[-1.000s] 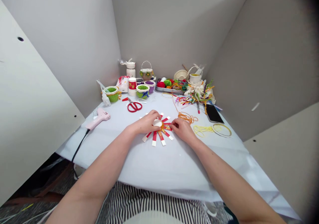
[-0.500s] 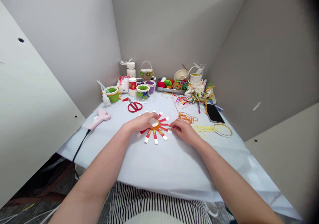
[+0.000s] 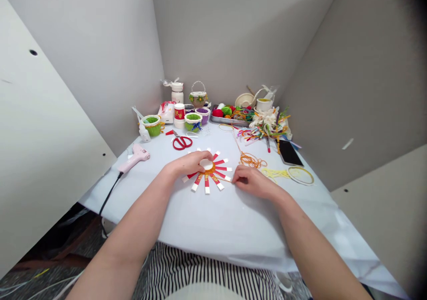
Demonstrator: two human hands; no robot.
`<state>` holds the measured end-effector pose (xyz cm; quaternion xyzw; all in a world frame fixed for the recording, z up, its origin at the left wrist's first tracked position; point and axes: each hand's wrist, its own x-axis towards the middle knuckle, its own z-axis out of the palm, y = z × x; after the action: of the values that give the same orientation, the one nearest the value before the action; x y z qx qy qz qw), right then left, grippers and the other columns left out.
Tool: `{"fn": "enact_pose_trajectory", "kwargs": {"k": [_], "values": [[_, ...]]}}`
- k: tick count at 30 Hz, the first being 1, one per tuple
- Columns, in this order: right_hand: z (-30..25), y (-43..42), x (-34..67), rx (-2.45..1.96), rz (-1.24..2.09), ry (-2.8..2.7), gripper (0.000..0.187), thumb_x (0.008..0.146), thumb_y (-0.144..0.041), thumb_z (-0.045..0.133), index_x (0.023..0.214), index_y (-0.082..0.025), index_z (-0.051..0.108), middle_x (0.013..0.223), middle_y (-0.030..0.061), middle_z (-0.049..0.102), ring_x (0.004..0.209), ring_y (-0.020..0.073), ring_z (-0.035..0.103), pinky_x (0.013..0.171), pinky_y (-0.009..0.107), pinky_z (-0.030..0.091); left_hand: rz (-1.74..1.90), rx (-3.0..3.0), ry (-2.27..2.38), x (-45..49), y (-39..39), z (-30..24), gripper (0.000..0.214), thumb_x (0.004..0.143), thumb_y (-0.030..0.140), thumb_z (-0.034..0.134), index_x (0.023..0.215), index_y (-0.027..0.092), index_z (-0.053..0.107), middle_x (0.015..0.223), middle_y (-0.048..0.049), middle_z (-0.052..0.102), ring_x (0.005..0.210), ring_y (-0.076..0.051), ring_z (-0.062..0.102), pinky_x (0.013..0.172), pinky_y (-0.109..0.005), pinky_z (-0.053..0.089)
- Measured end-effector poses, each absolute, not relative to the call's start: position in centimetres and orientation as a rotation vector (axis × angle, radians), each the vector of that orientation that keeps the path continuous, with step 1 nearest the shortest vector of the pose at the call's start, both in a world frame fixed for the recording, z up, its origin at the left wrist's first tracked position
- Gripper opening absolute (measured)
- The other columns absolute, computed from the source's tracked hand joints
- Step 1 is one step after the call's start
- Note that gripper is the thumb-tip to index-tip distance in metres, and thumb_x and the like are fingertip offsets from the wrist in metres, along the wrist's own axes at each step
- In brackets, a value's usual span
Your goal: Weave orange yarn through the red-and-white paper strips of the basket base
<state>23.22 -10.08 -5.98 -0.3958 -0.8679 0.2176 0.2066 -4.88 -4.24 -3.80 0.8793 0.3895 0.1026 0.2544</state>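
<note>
A cut paper cup (image 3: pixel 207 183) lies spread on the table, its red, white-tipped strips fanned out around a round white base. Orange yarn is woven round the base between the strips. My left hand (image 3: pixel 193 163) grips the cup at its left side, fingers curled over the base. To the right of the strips, my right hand (image 3: pixel 247 180) pinches the orange yarn (image 3: pixel 225 180), which runs taut from the weave to the fingertips. A loose tangle of orange yarn (image 3: pixel 251 160) lies just beyond the right hand.
Red-handled scissors (image 3: pixel 182 143) and a pink glue gun (image 3: pixel 136 156) lie to the left. Small green baskets (image 3: pixel 193 123) and a tray (image 3: pixel 233 121) of yarn balls stand at the back. A phone (image 3: pixel 289 152) and a yellow hoop (image 3: pixel 300 175) are at the right.
My right hand has moved slightly right and down, away from the strips, drawing the yarn out straight. My left hand keeps its hold on the cup.
</note>
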Motion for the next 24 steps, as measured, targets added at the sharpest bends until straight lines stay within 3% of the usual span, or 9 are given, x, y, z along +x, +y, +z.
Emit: {"fn": "enact_pose_trajectory", "kwargs": {"k": [14,19,24], "values": [[-8.4,-7.7,20.7,-1.506,0.273,-2.024,0.011,0.083,-0.017,0.059,0.077,-0.018,0.068,0.077,0.0048,0.066,0.075,0.0186,0.058,0.07,0.029,0.041,0.22,2.435,0.944,-3.6,-5.3,-3.4,0.045,0.075,0.008,0.058,0.118,0.024,0.059,0.124,-0.0011,0.064,0.11,-0.02,0.061,0.096,-0.028,0.046],[-8.9,-7.4,20.8,-1.497,0.303,-2.019,0.011,0.083,-0.017,0.059,0.078,-0.018,0.068,0.079,0.0041,0.068,0.075,0.0173,0.058,0.07,0.027,0.04,0.239,2.415,0.982,-3.0,-5.8,-3.0,0.041,0.078,0.021,0.065,0.118,0.022,0.059,0.119,-0.0036,0.065,0.105,-0.022,0.062,0.089,-0.03,0.049],[-8.9,-7.5,20.9,-1.48,0.312,-2.03,0.011,0.083,-0.017,0.059,0.077,-0.018,0.067,0.077,0.0038,0.067,0.074,0.0171,0.058,0.069,0.027,0.04,0.376,2.42,1.026,-2.2,-5.9,-3.6,0.033,0.077,0.025,0.07,0.109,0.021,0.062,0.117,-0.0051,0.063,0.109,-0.023,0.059,0.098,-0.034,0.046]]}}
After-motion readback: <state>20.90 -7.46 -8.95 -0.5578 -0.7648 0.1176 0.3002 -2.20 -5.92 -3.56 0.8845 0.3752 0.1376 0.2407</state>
